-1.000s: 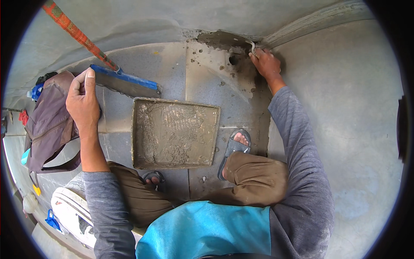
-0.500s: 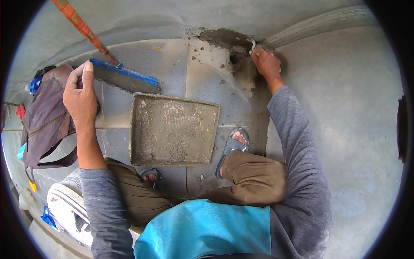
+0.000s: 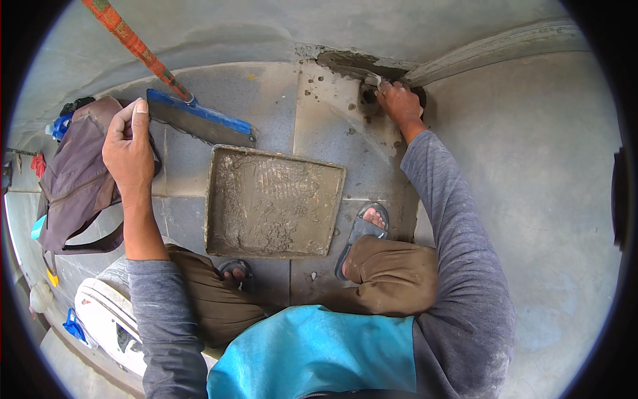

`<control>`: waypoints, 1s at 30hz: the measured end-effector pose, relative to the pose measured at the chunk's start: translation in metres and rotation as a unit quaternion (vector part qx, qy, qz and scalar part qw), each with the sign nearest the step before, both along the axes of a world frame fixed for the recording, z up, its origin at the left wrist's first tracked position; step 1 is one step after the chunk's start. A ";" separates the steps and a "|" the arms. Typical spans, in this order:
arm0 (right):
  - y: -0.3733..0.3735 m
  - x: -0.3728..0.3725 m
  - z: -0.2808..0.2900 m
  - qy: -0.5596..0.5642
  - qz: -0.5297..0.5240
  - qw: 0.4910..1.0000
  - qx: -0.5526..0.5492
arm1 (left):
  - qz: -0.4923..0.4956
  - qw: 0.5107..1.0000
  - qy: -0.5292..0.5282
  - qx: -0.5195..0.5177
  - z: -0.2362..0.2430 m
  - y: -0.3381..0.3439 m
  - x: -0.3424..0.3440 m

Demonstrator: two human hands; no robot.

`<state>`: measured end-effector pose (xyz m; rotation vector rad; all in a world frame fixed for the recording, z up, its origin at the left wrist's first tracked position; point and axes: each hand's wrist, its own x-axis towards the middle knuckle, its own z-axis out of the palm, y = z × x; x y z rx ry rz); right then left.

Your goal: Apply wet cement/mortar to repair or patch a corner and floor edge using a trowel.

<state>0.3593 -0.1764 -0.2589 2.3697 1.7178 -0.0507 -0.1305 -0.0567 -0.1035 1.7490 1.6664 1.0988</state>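
Observation:
At the foot of the wall, my right hand (image 3: 401, 105) is closed round a trowel (image 3: 378, 80), whose pale bent neck shows past my fingers. Its blade is hard to make out against the wet grey mortar (image 3: 359, 62) there. My left hand (image 3: 128, 149) is raised on the left, fingers curled and thumb pressed to them; whatever is in it, if anything, is hidden. Just beyond its thumb lies the blue-edged head (image 3: 203, 114) of a broom with a red patterned stick (image 3: 136, 48). Before me rests a shallow rectangular pan (image 3: 207, 223), its bottom spread with mortar.
A purple-brown backpack (image 3: 76, 179) lies at the left, near a white container (image 3: 106, 319) and a blue item (image 3: 76, 326). My sandalled feet (image 3: 367, 229) flank the pan's near side. Mortar spatters dot the tiles (image 3: 325, 100). A pale smooth surface (image 3: 518, 166) extends on the right.
My right hand has drawn slightly down and toward me, the trowel with it. The whole view has shifted a little; my left hand keeps its closed pose beside the broom head.

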 end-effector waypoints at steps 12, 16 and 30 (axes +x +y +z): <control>0.010 -0.012 0.004 0.011 0.020 0.999 -0.022 | -0.006 1.000 0.005 -0.010 -0.005 0.003 0.008; 0.024 -0.007 0.029 0.023 -0.043 0.998 -0.036 | -0.010 1.000 -0.001 -0.016 -0.011 0.005 0.004; -0.006 0.005 0.062 -0.016 -0.024 0.999 0.029 | -0.022 1.000 -0.006 -0.004 -0.005 0.002 0.003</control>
